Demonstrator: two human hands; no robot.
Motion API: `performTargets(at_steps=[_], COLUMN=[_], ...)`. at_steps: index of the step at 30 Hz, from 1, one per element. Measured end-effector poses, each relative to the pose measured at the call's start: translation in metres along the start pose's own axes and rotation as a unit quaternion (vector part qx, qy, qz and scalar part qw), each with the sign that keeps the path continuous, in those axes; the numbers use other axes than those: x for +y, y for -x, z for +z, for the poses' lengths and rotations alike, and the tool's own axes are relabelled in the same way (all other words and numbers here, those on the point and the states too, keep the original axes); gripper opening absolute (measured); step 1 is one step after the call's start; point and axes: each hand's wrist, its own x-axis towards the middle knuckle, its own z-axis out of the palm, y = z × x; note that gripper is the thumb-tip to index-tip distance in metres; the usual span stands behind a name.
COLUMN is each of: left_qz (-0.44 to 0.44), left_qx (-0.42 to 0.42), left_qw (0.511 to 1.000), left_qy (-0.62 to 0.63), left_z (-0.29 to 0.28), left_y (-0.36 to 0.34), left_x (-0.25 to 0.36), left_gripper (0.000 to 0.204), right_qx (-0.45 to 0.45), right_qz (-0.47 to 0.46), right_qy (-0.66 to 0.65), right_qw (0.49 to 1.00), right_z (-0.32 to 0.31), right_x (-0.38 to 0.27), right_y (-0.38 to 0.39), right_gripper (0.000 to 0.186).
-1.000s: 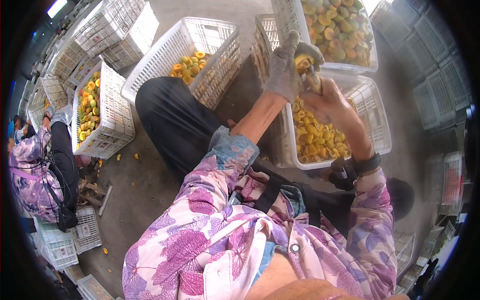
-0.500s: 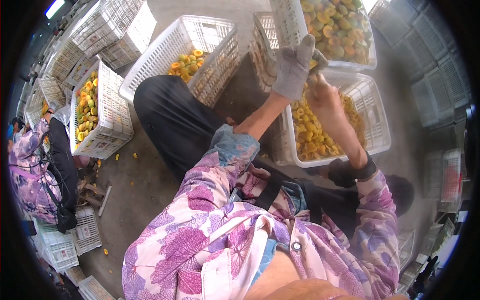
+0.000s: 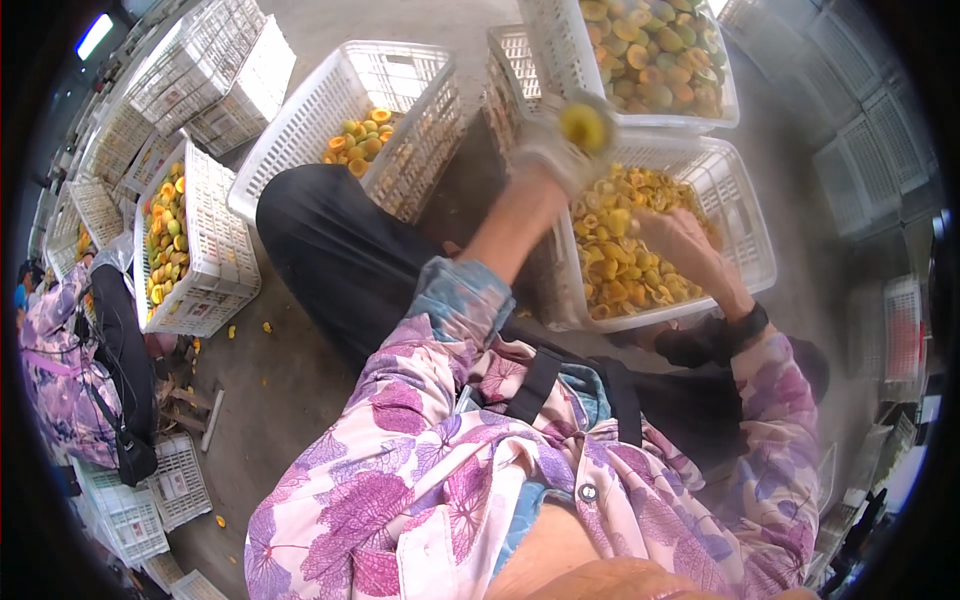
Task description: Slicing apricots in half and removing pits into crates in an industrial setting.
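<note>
Holding a piece of fruit, the person's left hand is up just past the left edge of a white crate. This piece looks round and yellow, with a darker, greenish edge, but it is blurry. The hand wears a pale glove. Its fingers seem bent around the fruit, though the blur hides just how far.

The bare right hand is over the same crate. Its fingers are bent a bit, but one cannot tell how far open they are, or if they hold anything. A bright yellow blob is just beside their tips.

Under this hand are lots of yellow fruit bits, soft and wet-looking, some with brown spots. Behind them, a higher crate has bigger fruit, green, yellow and orange. Past the dark left knee, another crate holds a small orange and green heap.
</note>
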Motion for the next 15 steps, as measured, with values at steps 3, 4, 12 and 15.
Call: performTargets(at_steps=[3, 4, 12, 15], left_qz=[0.280, 0.350, 0.547, 0.562], left_qx=[-0.217, -0.251, -0.262, -0.188], left_qw=[0.576, 0.379, 0.305, 0.333], left_qy=[-0.737, -0.819, -0.735, -0.733], left_z=[0.023, 0.020, 0.038, 0.008], left_y=[0.010, 0.022, 0.040, 0.010], left_x=[-0.068, -0.105, -0.096, -0.074], left_gripper=[0.046, 0.054, 0.052, 0.042], right_qx=[-0.228, -0.305, 0.211, 0.248], right_qz=[0.080, 0.117, 0.178, 0.259], right_qy=[0.246, 0.296, 0.004, -0.201], right_qw=[0.939, 0.897, 0.961, 0.912], right_z=[0.005, 0.003, -0.044, -0.044], right_x=[0.110, 0.116, 0.088, 0.114], right_y=[0.078, 0.074, -0.139, -0.178], right_gripper=[0.020, 0.022, 0.021, 0.028])
